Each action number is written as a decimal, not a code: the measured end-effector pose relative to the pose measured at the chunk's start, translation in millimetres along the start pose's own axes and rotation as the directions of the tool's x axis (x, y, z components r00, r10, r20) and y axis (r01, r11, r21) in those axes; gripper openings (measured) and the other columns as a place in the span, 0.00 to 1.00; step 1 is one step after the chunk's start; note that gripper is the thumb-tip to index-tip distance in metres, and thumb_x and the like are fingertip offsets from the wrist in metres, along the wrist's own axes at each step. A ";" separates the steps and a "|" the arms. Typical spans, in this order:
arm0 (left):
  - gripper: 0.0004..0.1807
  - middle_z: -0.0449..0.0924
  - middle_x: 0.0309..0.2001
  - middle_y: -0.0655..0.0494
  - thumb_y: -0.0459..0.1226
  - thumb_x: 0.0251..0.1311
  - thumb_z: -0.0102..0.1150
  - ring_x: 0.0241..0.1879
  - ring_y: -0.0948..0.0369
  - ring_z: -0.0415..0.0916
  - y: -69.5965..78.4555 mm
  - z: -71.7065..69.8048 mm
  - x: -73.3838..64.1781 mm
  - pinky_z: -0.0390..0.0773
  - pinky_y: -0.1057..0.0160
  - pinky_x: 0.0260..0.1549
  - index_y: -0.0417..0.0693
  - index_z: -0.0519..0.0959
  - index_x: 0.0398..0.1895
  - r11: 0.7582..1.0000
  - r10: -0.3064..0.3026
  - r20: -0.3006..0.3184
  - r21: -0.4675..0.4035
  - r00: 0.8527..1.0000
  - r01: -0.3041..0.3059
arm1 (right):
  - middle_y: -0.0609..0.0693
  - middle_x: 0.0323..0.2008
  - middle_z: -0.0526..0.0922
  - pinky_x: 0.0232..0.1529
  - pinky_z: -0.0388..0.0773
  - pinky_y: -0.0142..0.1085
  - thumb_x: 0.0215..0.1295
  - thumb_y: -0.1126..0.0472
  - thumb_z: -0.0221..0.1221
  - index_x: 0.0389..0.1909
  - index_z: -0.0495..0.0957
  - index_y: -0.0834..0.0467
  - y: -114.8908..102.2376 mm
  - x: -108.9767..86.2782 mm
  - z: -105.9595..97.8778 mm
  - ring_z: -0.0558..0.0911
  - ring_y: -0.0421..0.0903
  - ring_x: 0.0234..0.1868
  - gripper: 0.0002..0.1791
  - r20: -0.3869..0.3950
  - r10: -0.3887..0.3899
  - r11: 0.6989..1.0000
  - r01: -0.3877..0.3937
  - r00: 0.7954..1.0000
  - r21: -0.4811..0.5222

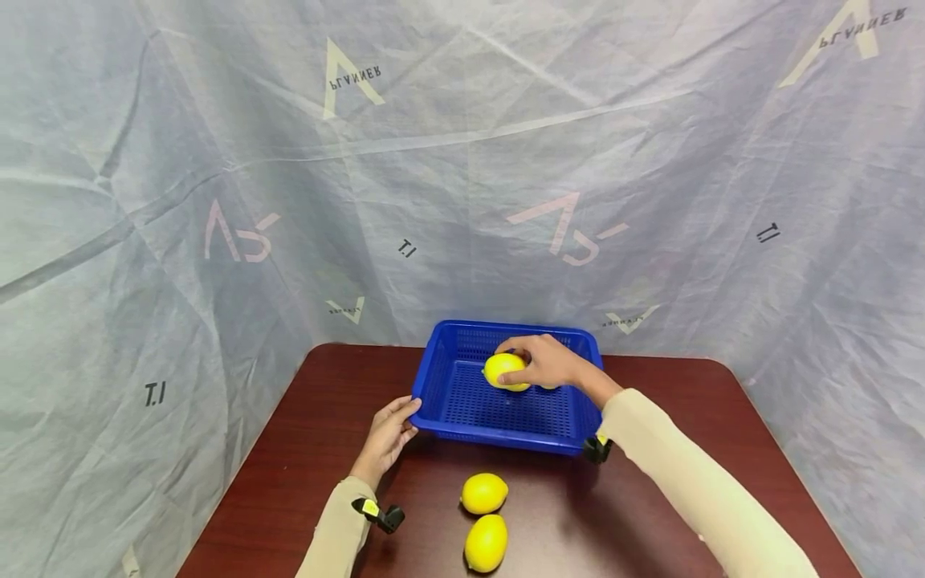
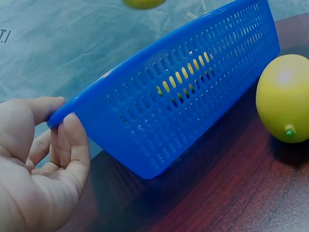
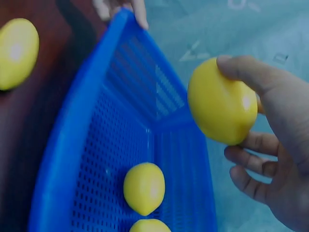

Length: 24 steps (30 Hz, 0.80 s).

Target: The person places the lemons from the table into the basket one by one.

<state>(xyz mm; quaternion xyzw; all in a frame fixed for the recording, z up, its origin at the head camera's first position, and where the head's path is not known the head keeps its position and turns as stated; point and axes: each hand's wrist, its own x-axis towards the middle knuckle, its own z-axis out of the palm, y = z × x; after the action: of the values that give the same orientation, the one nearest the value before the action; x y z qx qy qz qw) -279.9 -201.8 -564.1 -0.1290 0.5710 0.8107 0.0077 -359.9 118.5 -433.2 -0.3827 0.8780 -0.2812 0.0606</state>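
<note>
A blue plastic basket [image 1: 499, 437] with slotted walls stands on the table. My left hand [image 1: 390, 433] pinches its rim at the near left corner, thumb on top and fingers beneath, as the left wrist view shows. Over the basket, my right hand [image 1: 545, 361] holds a yellow lemon [image 3: 222, 101] between thumb and fingers. Inside the basket lie two more lemons, one lemon [image 3: 144, 188] whole in the right wrist view and another lemon [image 3: 150, 226] cut off by its lower edge. In the head view my right hand mostly hides them.
Two lemons lie on the dark red wooden table [image 1: 289, 482] in front of the basket: one lemon [image 1: 484, 493] closer to it, the other lemon [image 1: 486, 543] nearer me. A grey printed sheet [image 1: 462, 201] hangs behind the table and along both sides.
</note>
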 end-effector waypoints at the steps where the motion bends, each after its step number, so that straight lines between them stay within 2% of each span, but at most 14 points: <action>1: 0.11 0.79 0.33 0.58 0.34 0.69 0.63 0.25 0.66 0.68 0.1 -0.1 -0.1 0.74 0.71 0.26 0.37 0.80 0.51 1.000 0.000 0.000 -0.003 1.000 0.000 | 0.43 0.43 0.85 0.36 0.79 0.36 0.65 0.41 0.67 0.61 0.79 0.50 3.2 5.7 0.1 0.80 0.39 0.34 0.29 0.013 -0.001 1.000 0.001 1.000 0.006; 6: 0.12 0.79 0.33 0.58 0.34 0.68 0.63 0.25 0.66 0.68 0.5 -0.2 -0.4 0.74 0.71 0.27 0.37 0.80 0.51 1.000 0.003 0.003 -0.001 1.000 -0.003 | 0.43 0.39 0.85 0.37 0.79 0.37 0.65 0.41 0.67 0.62 0.79 0.50 18.9 31.9 6.5 0.80 0.40 0.33 0.29 0.061 0.029 0.999 -0.030 0.998 0.026; 12: 0.13 0.79 0.33 0.58 0.35 0.69 0.63 0.25 0.66 0.69 -2.0 -0.4 0.1 0.74 0.71 0.27 0.36 0.80 0.52 1.000 0.005 0.006 0.012 1.000 -0.005 | 0.46 0.45 0.84 0.40 0.80 0.38 0.64 0.40 0.68 0.62 0.79 0.48 33.1 53.8 19.3 0.81 0.41 0.37 0.29 0.069 0.120 0.992 -0.121 0.990 0.019; 17: 0.14 0.79 0.35 0.58 0.34 0.69 0.63 0.25 0.66 0.69 -3.0 -1.1 -0.1 0.75 0.70 0.27 0.36 0.80 0.53 1.000 0.000 0.001 0.023 1.000 0.000 | 0.49 0.46 0.84 0.41 0.79 0.40 0.63 0.39 0.68 0.61 0.79 0.49 42.8 64.8 30.5 0.81 0.43 0.38 0.30 0.057 0.182 0.983 -0.183 0.982 0.001; 24: 0.14 0.79 0.35 0.59 0.35 0.68 0.64 0.25 0.66 0.69 -0.7 -1.2 0.0 0.76 0.70 0.28 0.37 0.80 0.53 0.999 0.009 0.000 0.040 1.000 -0.009 | 0.54 0.55 0.81 0.46 0.80 0.44 0.62 0.40 0.69 0.62 0.79 0.50 49.6 74.4 40.4 0.80 0.48 0.46 0.30 0.036 0.251 0.968 -0.251 0.967 -0.016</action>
<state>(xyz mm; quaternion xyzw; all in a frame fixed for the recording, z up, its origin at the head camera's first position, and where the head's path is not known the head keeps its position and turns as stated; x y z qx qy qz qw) -279.5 -202.7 -565.1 -0.1264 0.5878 0.7990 0.0068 -430.6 75.1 -485.6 -0.2739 0.9196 -0.2591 0.1101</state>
